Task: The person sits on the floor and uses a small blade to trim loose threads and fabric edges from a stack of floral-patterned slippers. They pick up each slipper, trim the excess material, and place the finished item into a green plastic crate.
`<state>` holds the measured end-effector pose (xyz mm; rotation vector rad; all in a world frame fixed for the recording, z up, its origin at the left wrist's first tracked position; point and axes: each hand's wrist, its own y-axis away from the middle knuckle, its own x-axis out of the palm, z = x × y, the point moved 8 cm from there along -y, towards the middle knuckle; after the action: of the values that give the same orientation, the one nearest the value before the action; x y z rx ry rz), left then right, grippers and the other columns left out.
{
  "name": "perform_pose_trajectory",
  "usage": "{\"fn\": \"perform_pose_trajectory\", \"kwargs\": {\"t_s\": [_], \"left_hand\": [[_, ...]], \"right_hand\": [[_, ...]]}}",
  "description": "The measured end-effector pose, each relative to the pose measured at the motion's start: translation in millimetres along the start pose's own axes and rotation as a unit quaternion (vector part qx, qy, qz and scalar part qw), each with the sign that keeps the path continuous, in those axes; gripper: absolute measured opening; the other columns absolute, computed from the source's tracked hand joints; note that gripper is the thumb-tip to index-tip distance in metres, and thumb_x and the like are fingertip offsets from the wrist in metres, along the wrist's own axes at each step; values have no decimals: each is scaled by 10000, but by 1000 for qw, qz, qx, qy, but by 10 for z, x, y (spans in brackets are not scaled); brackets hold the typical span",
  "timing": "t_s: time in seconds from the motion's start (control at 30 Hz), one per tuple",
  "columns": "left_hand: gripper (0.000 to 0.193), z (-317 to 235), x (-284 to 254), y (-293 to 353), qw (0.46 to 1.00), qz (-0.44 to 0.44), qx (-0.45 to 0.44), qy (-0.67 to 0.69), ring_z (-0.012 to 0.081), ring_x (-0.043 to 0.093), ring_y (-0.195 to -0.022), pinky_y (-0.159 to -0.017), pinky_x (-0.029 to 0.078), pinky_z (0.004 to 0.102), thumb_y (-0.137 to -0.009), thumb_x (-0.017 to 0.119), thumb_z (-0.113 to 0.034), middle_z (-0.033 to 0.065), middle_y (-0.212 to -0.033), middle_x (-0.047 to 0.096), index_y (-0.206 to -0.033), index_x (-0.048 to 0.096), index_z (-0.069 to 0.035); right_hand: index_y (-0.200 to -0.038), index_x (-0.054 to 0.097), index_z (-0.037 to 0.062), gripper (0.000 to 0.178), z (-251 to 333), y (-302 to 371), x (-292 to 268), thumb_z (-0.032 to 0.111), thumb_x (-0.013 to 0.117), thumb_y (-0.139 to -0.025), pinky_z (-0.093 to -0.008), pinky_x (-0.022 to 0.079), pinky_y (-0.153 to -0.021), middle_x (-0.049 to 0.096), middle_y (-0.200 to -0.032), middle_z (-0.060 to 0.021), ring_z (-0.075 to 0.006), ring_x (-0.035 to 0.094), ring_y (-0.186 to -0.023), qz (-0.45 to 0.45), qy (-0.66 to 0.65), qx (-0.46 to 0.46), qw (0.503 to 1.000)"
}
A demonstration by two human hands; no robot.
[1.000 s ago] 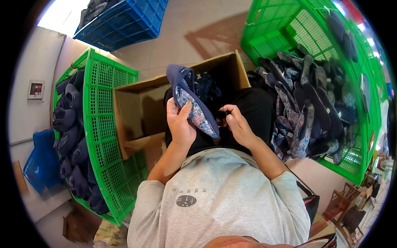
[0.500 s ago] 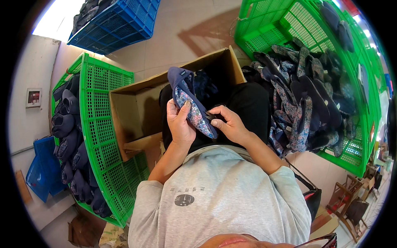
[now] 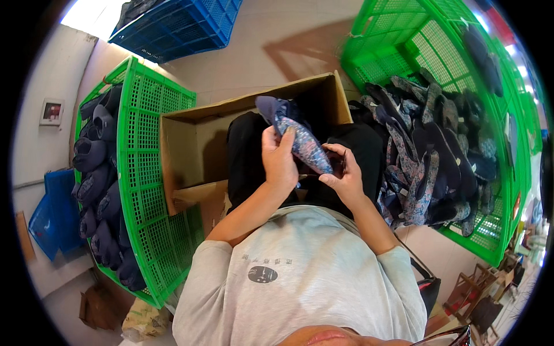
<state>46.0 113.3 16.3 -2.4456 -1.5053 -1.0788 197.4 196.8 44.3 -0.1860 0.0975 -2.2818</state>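
Above my lap I hold a navy slipper (image 3: 304, 147) with a pink and blue flowered side, slanting from upper left to lower right. My left hand (image 3: 280, 160) is closed around its middle, thumb pressed on the flowered cloth. At the slipper's lower right end, my right hand (image 3: 348, 176) has its fingers curled, with the thumb at the tip. Something small and dark sits inside those curled fingers, too hidden to name. Beyond my knees lies an open cardboard box (image 3: 199, 190), its right part in shadow.
A green crate (image 3: 153, 173) full of navy slippers (image 3: 95, 155) stands at my left. Another green crate (image 3: 433, 52) at my right holds a heap of flowered slipper pieces (image 3: 424, 147). A blue crate (image 3: 179, 32) is at the far left, a black bag (image 3: 426, 297) near my right elbow.
Both hands and the slipper have shifted right in the picture. The slipper has turned so its flowered side faces up more, and my right hand has moved to its lower end.
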Motion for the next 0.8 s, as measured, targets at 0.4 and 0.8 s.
{"fn": "perform_pose_trajectory", "kwargs": {"t_s": [0.4,0.8], "left_hand": [[326,-17,-337,528,955,-56,-260,-135,177,617,-992,-895,515,342,-964,653,-164,91,-1075,608,-1187,507,23],[179,-581,-1121,93,936,-88,-77,-333,133,617,-762,-683,503,295,-875,683,-25,57,-884,640,-1007,567,7]], "right_hand": [[-1053,636,-2,238,-79,122,192,43,762,-855,-230,493,-712,653,-892,-5,-56,572,-806,40,116,92,988],[-923,577,35,311,-218,-310,1093,276,750,-829,-466,483,-655,663,-837,-205,-427,631,-788,195,218,94,952]]}}
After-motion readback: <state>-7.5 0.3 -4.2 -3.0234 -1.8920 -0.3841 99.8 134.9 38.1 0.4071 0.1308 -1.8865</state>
